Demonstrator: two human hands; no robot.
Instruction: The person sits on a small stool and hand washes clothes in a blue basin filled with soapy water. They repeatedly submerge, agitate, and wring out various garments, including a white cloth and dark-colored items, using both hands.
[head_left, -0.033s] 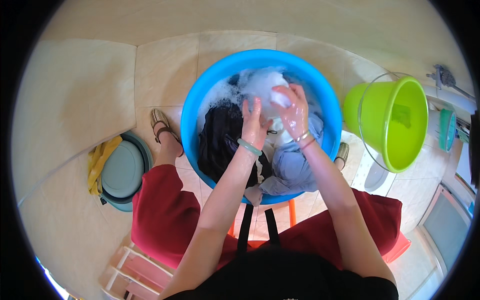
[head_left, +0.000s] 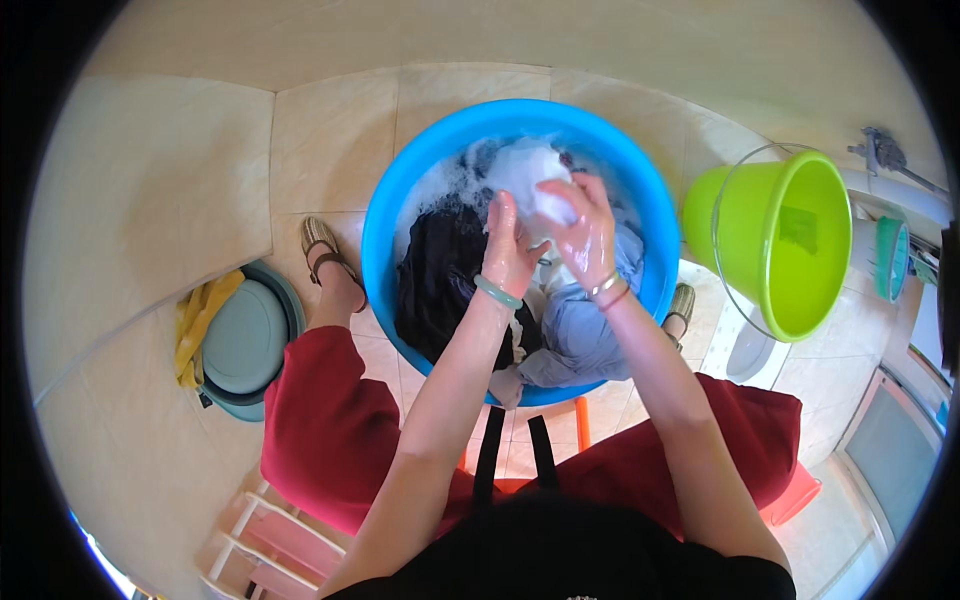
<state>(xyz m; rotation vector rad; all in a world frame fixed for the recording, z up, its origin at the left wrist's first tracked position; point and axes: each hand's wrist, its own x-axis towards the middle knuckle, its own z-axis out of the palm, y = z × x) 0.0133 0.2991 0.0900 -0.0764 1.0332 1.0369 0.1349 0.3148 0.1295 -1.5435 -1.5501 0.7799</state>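
Observation:
A round blue tub (head_left: 382,195) holds wet laundry and soapy water. Above the suds, my right hand (head_left: 584,238) curls around a white, foam-covered lump (head_left: 554,206); whether it is cloth or soap I cannot tell. My left hand (head_left: 510,258) is close beside it, fingers raised and thumb apart, with nothing plainly held. White foam (head_left: 520,165) lies thick just beyond both hands. Dark clothing (head_left: 432,275) fills the tub's left side. Under my right wrist is a light blue garment (head_left: 585,340), with whitish cloth (head_left: 556,272) between the two.
A lime green bucket (head_left: 735,225) with a wire handle is tipped at the right. Grey-green basins (head_left: 243,340) and a yellow cloth (head_left: 203,318) sit at the left. A pink and white stool (head_left: 285,540) is at the lower left, and a wall tap (head_left: 882,150) at the far right.
My right hand has shifted slightly left and down with the white lump, nearer to my left hand. The left hand's fingers have drawn closer together.

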